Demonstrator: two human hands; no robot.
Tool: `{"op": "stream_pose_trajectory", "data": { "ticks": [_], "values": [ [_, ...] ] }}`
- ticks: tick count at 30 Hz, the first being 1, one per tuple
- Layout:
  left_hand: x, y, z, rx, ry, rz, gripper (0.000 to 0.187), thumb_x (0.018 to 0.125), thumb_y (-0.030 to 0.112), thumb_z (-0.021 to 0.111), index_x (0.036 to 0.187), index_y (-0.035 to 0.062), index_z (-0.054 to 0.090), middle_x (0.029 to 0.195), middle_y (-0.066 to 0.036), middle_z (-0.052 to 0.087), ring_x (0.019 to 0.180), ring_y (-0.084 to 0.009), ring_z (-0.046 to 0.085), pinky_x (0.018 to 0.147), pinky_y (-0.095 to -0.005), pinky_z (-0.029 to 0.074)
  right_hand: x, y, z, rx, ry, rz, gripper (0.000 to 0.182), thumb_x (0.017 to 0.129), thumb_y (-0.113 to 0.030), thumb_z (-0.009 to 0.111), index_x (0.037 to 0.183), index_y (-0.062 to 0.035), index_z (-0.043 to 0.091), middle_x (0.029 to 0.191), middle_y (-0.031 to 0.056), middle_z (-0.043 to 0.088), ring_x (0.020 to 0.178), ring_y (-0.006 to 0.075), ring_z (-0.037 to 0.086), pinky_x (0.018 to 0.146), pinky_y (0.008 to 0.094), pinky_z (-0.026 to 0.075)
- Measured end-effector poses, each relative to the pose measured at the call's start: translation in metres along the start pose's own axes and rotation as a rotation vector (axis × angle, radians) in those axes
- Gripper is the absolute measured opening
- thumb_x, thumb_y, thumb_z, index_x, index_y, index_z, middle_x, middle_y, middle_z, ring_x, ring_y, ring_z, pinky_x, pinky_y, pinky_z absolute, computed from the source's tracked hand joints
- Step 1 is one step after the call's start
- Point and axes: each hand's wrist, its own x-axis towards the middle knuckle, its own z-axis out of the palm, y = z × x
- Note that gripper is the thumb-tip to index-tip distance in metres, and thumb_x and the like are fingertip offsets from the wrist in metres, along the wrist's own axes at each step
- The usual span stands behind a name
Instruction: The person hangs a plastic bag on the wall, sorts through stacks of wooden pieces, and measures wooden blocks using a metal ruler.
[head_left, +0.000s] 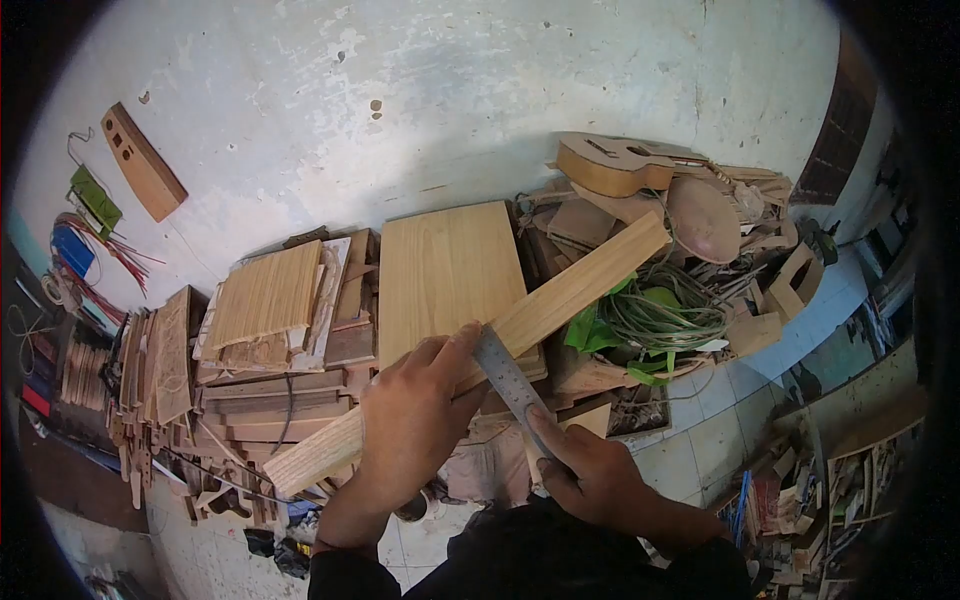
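Observation:
A long pale wooden board (585, 280) runs diagonally across the middle, its lower left end grainy and its upper right end near the guitar body. My left hand (415, 410) is wrapped round the board left of its middle. In my right hand (590, 475) is a metal ruler (515, 385), gripped at its lower end. The ruler's upper end lies against the board, close to my left fingertips. Behind the board stands a wide, smooth wooden panel (450, 265).
Stacked wood pieces (265, 300) stand at the left. At the right are a guitar body (615, 165), coiled green cord (665, 315) and scrap wood. A curved wooden piece (145, 165) hangs on the wall. More scraps (800, 500) lie at the lower right.

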Motion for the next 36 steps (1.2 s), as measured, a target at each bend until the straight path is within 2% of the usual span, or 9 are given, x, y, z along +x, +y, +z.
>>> {"op": "stream_pose_trajectory", "data": {
  "ticks": [9, 11, 16, 19, 22, 25, 30, 32, 36],
  "values": [
    [0.001, -0.003, 0.0, -0.034, -0.002, 0.022, 0.053, 0.076, 0.017, 0.075, 0.125, 0.0105, 0.058, 0.101, -0.012, 0.067, 0.086, -0.0311, 0.068, 0.068, -0.0411, 0.054, 0.001, 0.001, 0.001, 0.018, -0.001, -0.007, 0.068, 0.082, -0.006, 0.065, 0.145, -0.0045, 0.04, 0.077, 0.0167, 0.058, 0.061, 0.0293, 0.06, 0.055, 0.0376, 0.05],
    [0.001, -0.002, 0.0, -0.013, 0.02, 0.005, 0.056, 0.069, 0.022, 0.083, 0.12, 0.011, 0.062, 0.101, -0.011, 0.069, 0.086, -0.0274, 0.07, 0.069, -0.0384, 0.056, 0.001, 0.001, 0.001, 0.006, -0.007, -0.003, 0.067, 0.082, -0.006, 0.065, 0.145, -0.0038, 0.04, 0.077, 0.0167, 0.058, 0.061, 0.0294, 0.06, 0.055, 0.0377, 0.05],
    [0.002, 0.0, -0.001, -0.007, 0.018, 0.001, 0.056, 0.069, 0.022, 0.083, 0.12, 0.011, 0.062, 0.1, -0.011, 0.069, 0.086, -0.0269, 0.07, 0.069, -0.0387, 0.056, 0.002, 0.001, 0.001, 0.03, 0.001, -0.004, 0.067, 0.082, -0.006, 0.065, 0.144, -0.0024, 0.04, 0.076, 0.0172, 0.058, 0.061, 0.0311, 0.06, 0.055, 0.0385, 0.049],
    [0.002, -0.001, 0.001, -0.002, 0.025, 0.007, 0.056, 0.07, 0.023, 0.082, 0.12, 0.0104, 0.061, 0.099, -0.012, 0.069, 0.085, -0.0272, 0.071, 0.07, -0.0392, 0.057, 0.002, 0.008, -0.001, 0.006, -0.045, 0.02, 0.066, 0.083, -0.007, 0.065, 0.144, -0.0026, 0.04, 0.083, 0.0158, 0.059, 0.069, 0.0252, 0.063, 0.061, 0.0363, 0.051],
    [0.001, -0.002, 0.002, 0.022, 0.016, -0.011, 0.056, 0.07, 0.024, 0.082, 0.12, 0.0094, 0.06, 0.099, -0.012, 0.069, 0.084, -0.0281, 0.07, 0.071, -0.04, 0.057, 0.007, 0.05, 0.012, 0.262, 0.3, -0.1, 0.068, 0.088, -0.015, 0.063, 0.148, -0.0068, 0.033, 0.085, 0.0078, 0.059, 0.074, 0.0153, 0.062, 0.067, 0.0292, 0.05],
    [0.001, -0.002, 0.001, 0.04, -0.002, -0.062, 0.057, 0.071, 0.024, 0.082, 0.12, 0.0084, 0.058, 0.098, -0.012, 0.069, 0.084, -0.0292, 0.07, 0.072, -0.0407, 0.057, 0.026, 0.094, -0.018, 0.332, 0.596, 0.201, 0.052, 0.089, -0.012, 0.061, 0.137, -0.0048, 0.044, 0.086, 0.0007, 0.052, 0.074, 0.0082, 0.051, 0.068, 0.0261, 0.046],
    [-0.002, -0.003, 0.0, 0.1, 0.018, 0.003, 0.057, 0.07, 0.026, 0.081, 0.119, 0.0075, 0.058, 0.097, -0.012, 0.068, 0.086, -0.0306, 0.069, 0.074, -0.0416, 0.056, 0.076, 0.23, -0.08, 0.654, 0.715, 0.403, 0.038, 0.093, -0.019, 0.06, 0.128, -0.0052, 0.051, 0.085, -0.0024, 0.048, 0.072, 0.0073, 0.046, 0.062, 0.0243, 0.041],
    [-0.003, -0.003, 0.001, 0.119, -0.004, 0.007, 0.055, 0.07, 0.028, 0.081, 0.115, 0.0066, 0.058, 0.095, -0.013, 0.066, 0.087, -0.0316, 0.067, 0.073, -0.0423, 0.055, 0.1, 0.299, -0.075, 0.467, 0.745, 0.198, 0.046, 0.091, -0.027, 0.065, 0.129, -0.0043, 0.051, 0.094, 0.0015, 0.054, 0.083, 0.011, 0.053, 0.07, 0.0281, 0.045],
    [-0.007, -0.003, 0.008, 0.181, 0.074, -0.039, 0.052, 0.068, 0.028, 0.081, 0.109, 0.0061, 0.059, 0.09, -0.012, 0.066, 0.082, -0.0325, 0.067, 0.069, -0.0429, 0.054, 0.132, 0.31, -0.06, 0.346, 0.664, 0.264, 0.06, 0.087, -0.037, 0.072, 0.131, -0.0029, 0.049, 0.11, 0.0068, 0.058, 0.1, 0.0161, 0.057, 0.082, 0.0326, 0.048]
  ]
}}
